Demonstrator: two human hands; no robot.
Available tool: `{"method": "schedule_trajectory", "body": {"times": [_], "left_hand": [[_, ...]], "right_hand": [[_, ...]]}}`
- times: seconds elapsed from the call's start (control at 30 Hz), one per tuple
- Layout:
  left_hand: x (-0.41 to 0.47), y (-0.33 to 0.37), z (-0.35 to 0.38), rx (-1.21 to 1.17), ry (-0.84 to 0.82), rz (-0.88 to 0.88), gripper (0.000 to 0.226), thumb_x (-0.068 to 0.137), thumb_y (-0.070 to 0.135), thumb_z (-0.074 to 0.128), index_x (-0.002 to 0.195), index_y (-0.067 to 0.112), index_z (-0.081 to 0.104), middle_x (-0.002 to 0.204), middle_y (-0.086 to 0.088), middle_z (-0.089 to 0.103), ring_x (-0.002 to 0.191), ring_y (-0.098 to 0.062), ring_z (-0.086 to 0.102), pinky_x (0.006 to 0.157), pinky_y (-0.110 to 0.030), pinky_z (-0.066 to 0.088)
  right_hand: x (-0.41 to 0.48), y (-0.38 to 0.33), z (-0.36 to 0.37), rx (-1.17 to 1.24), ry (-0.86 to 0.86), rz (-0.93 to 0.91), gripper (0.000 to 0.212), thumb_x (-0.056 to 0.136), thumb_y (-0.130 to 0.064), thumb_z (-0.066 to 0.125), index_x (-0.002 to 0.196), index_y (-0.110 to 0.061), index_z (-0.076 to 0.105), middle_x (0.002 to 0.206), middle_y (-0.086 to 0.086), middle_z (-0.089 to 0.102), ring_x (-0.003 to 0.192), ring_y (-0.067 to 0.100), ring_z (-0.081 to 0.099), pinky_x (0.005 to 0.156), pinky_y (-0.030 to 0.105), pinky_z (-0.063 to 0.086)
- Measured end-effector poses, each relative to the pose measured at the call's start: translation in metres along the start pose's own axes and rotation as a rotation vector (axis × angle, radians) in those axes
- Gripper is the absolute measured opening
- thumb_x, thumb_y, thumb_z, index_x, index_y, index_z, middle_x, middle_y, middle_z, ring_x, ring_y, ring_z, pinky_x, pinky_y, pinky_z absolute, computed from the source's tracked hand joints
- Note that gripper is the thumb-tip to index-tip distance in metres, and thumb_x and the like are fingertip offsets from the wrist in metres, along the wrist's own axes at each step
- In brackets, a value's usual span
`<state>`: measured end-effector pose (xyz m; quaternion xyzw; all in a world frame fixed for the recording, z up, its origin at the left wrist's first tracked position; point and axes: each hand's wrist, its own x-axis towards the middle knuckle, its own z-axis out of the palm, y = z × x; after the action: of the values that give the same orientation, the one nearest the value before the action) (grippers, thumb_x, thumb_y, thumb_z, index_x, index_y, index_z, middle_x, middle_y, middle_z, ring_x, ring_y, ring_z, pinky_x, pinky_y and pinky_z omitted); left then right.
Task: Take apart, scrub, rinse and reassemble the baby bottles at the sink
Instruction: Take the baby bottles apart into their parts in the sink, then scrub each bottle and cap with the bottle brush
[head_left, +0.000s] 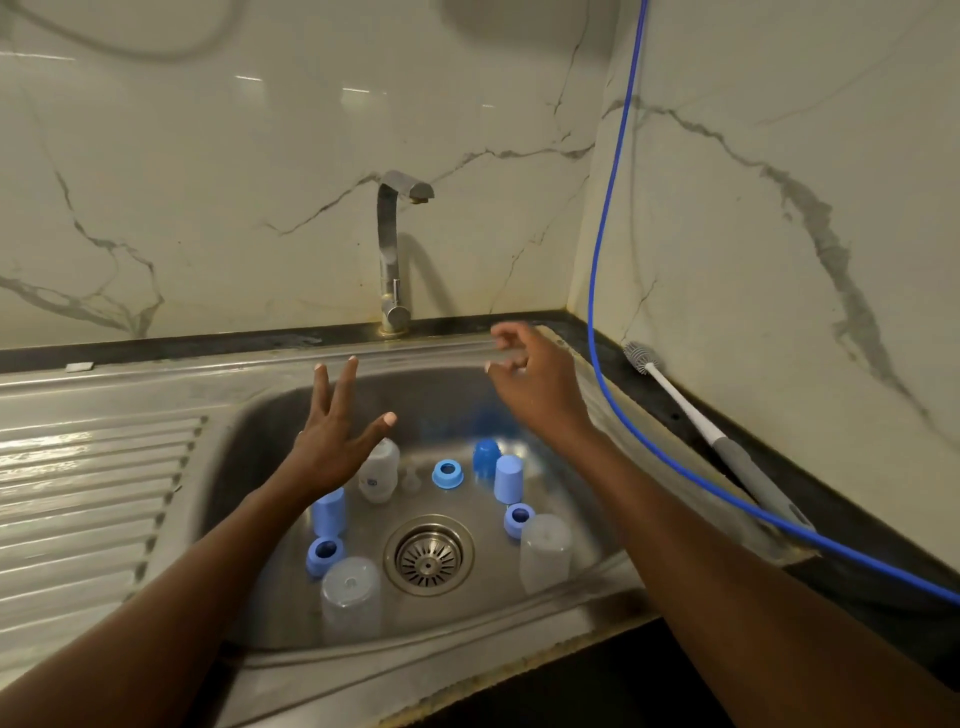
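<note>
Both my hands hang in the air over the sink (249, 467) and hold nothing. My left hand (332, 441), in the middle of the frame, is wide, with the fingers spread. My right hand (530, 374), a little higher and to the right, is blurred. Its fingers look loosely bent, and I see nothing in them.

The bottles (350, 597) are already apart. Three clear bodies stand in the basin around the drain (428, 555), two near the lower edge and one just under my left hand. The caps (328, 512) and the rings (448, 474) stand between them, all apart from each other.

So I judge the step in hand is the start of scrubbing. I see no water coming from the tap (389, 249), and the brush (696, 415) lies on the dark desk (675, 395) at the right of the frame, against the wall. My right hand is nearer to both, so it should open the tap first and then take the brush by its grey handle. The blue cord (602, 234) runs just beside the brush, so I should lift the brush straight up and not drag the cord. My left hand can then take one body at a time, keeping the small parts away from the drain.
</note>
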<state>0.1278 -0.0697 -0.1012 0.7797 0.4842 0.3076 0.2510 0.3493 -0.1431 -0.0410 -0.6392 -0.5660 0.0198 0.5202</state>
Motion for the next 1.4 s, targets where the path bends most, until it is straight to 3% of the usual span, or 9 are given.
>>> {"method": "schedule_trajectory", "body": {"times": [0.1,0.23,0.5,0.63,0.83,0.93,1.17,1.27,1.4], "left_hand": [[-0.001,0.002,-0.001,-0.016,0.025,0.008,0.087,0.094,0.042,0.058,0.156,0.037,-0.003,0.163,-0.002,-0.022,0.15,-0.038,0.009,0.117,-0.061,0.02],[-0.004,0.007,0.0,-0.04,0.033,0.039,0.085,0.094,0.037,0.06,0.156,0.036,0.002,0.164,-0.003,-0.018,0.151,-0.036,0.008,0.117,-0.061,0.021],[-0.004,0.006,0.001,-0.02,0.026,0.048,0.086,0.091,0.035,0.066,0.156,0.031,0.01,0.165,-0.008,-0.009,0.149,-0.039,0.011,0.116,-0.058,0.026],[-0.003,0.002,0.001,0.0,0.008,0.039,0.088,0.089,0.035,0.069,0.156,0.031,0.012,0.165,-0.009,-0.008,0.148,-0.041,0.014,0.116,-0.057,0.027],[-0.002,0.001,0.0,0.011,-0.009,0.019,0.092,0.087,0.033,0.073,0.156,0.03,0.012,0.164,-0.009,-0.004,0.147,-0.041,0.019,0.116,-0.055,0.028],[-0.001,0.001,0.0,0.019,-0.004,0.014,0.093,0.086,0.032,0.074,0.156,0.028,0.013,0.164,-0.011,-0.001,0.146,-0.042,0.021,0.115,-0.056,0.03],[-0.002,0.001,-0.002,0.03,0.013,-0.009,0.092,0.085,0.031,0.075,0.156,0.027,0.016,0.162,-0.014,0.01,0.143,-0.04,0.029,0.113,-0.054,0.034],[-0.002,-0.001,-0.003,0.048,0.009,-0.036,0.089,0.086,0.031,0.074,0.156,0.024,0.019,0.159,-0.017,0.022,0.14,-0.039,0.034,0.111,-0.052,0.035],[0.001,-0.001,-0.002,0.07,-0.012,-0.047,0.083,0.087,0.029,0.073,0.154,0.022,0.025,0.156,-0.016,0.031,0.138,-0.037,0.037,0.111,-0.051,0.036]], "right_hand": [[0.022,-0.017,-0.036,0.058,0.171,0.018,0.026,0.082,-0.007,0.063,0.106,-0.015,0.065,0.092,-0.005,0.066,0.07,0.007,0.058,0.07,0.012,0.045],[0.037,0.0,-0.086,-0.086,0.272,0.166,0.025,0.081,-0.011,0.06,0.106,-0.016,0.064,0.099,-0.001,0.068,0.091,0.016,0.063,0.078,0.018,0.043],[0.007,0.066,-0.138,-0.803,-0.158,0.559,0.043,0.087,-0.04,0.059,0.119,-0.011,0.05,0.121,0.015,0.052,0.113,0.035,0.053,0.082,0.037,0.042],[-0.005,0.076,-0.139,-0.882,-0.185,0.579,0.032,0.094,-0.028,0.052,0.12,-0.009,0.049,0.124,0.014,0.05,0.115,0.035,0.053,0.088,0.038,0.043],[-0.005,0.073,-0.141,-0.892,-0.141,0.543,0.026,0.094,-0.019,0.053,0.117,-0.007,0.053,0.113,0.013,0.054,0.104,0.032,0.058,0.074,0.034,0.041],[0.008,0.059,-0.145,-0.843,-0.05,0.489,0.027,0.093,-0.022,0.056,0.116,-0.008,0.051,0.095,0.008,0.047,0.092,0.028,0.059,0.073,0.035,0.047],[0.039,-0.009,-0.117,-0.501,0.174,0.254,0.028,0.095,-0.015,0.041,0.123,-0.014,0.044,0.111,0.017,0.056,0.089,0.036,0.061,0.074,0.036,0.047],[0.032,-0.031,-0.08,-0.104,0.067,0.387,0.02,0.094,-0.015,0.044,0.112,-0.015,0.052,0.089,0.013,0.061,0.051,0.023,0.062,0.043,0.028,0.05],[0.008,-0.031,-0.031,0.215,-0.305,0.688,0.006,0.091,-0.006,0.054,0.094,-0.003,0.058,0.067,0.01,0.054,0.04,0.012,0.05,0.037,0.018,0.04]]}}
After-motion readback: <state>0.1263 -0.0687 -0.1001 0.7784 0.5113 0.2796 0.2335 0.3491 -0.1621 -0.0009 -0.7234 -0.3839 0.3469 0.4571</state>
